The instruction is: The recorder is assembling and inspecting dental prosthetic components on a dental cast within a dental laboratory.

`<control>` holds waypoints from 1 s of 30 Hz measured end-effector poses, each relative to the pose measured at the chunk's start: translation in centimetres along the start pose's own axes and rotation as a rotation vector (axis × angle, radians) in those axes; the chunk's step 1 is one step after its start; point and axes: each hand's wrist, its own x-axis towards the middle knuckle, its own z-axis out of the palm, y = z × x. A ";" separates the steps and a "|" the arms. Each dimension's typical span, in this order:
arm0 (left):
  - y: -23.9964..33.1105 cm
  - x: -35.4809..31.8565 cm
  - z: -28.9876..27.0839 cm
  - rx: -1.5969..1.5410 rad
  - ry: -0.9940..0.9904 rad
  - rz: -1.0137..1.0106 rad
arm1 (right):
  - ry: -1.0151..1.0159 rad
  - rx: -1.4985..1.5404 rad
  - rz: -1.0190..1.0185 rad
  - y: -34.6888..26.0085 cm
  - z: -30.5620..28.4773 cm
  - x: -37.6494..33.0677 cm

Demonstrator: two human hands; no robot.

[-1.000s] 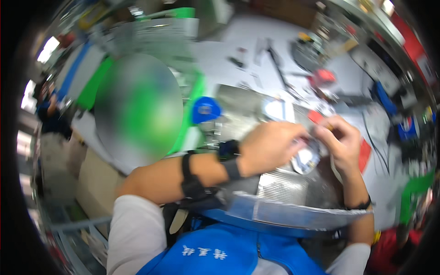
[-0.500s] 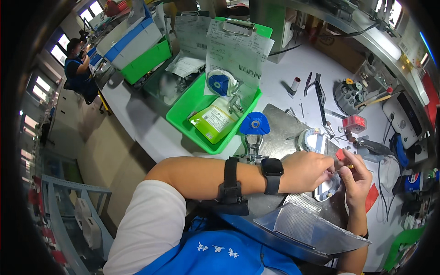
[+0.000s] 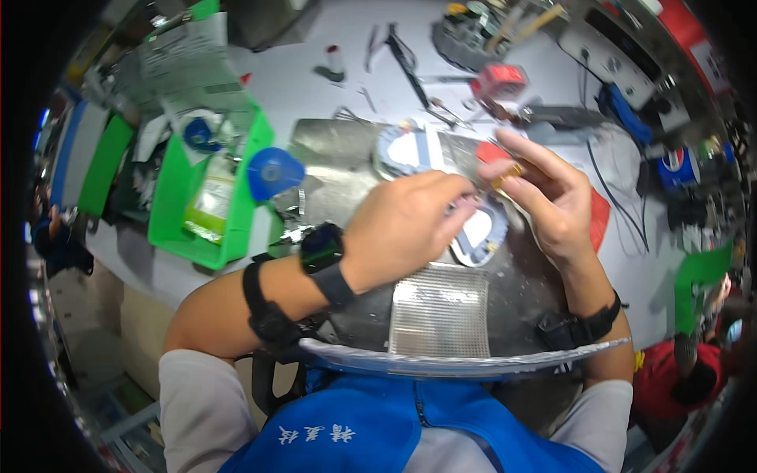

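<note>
My left hand (image 3: 406, 229) and my right hand (image 3: 544, 197) meet over a silvery metal work plate (image 3: 347, 177). The fingertips of both pinch a small yellowish part (image 3: 505, 177) between them; what the part is cannot be told. Just under the hands lies a flat white piece with a blue-grey rim (image 3: 481, 232), and a second one like it (image 3: 410, 150) sits farther back on the plate. A ribbed metal patch (image 3: 438, 311) lies on the plate near my chest. I wear a black watch (image 3: 323, 248) on the left wrist.
A green bin (image 3: 177, 205) with bags and paper stands at the left, a blue round cap (image 3: 272, 169) beside it. Hand tools, a red tape roll (image 3: 501, 79), cables and a red flat piece (image 3: 599, 221) lie around the plate. Another person (image 3: 55, 240) is at the far left.
The view has swung and steadied closer over the plate. Both hands stay together at the same spot, fingertips still pinched on the small part above the white piece.
</note>
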 end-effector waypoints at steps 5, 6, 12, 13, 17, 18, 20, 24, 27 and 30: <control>0.7 0.3 0.0 -0.025 -0.029 -0.018 | -0.094 -0.443 -0.193 0.2 -1.1 -0.1; 0.9 0.2 0.0 -0.024 -0.031 -0.052 | -0.036 -0.280 -0.110 0.2 -0.5 -0.2; 1.1 0.3 -0.2 0.008 -0.055 -0.064 | -0.041 -0.043 -0.143 0.4 0.3 -0.1; 1.0 0.2 -0.2 -0.001 -0.055 -0.059 | -0.021 -0.102 -0.118 0.4 0.2 -0.2; 1.0 0.2 -0.2 -0.007 -0.057 -0.047 | -0.023 -0.064 -0.101 0.6 -0.2 -0.2; 1.2 0.3 -0.3 0.007 -0.053 -0.045 | -0.052 -0.059 -0.123 0.6 -0.1 -0.2; 1.2 0.4 -0.3 0.022 -0.053 -0.039 | -0.075 -0.178 -0.204 0.8 -0.1 0.0; 1.3 0.4 -0.4 0.023 -0.066 -0.068 | -0.027 -0.360 -0.173 0.3 -0.7 0.1; 1.3 0.4 -0.2 0.021 -0.065 -0.066 | -0.033 -0.041 -0.100 0.4 -0.3 -0.1; 1.2 0.4 -0.2 0.013 -0.057 -0.063 | 0.039 -0.082 -0.078 0.5 0.2 -0.4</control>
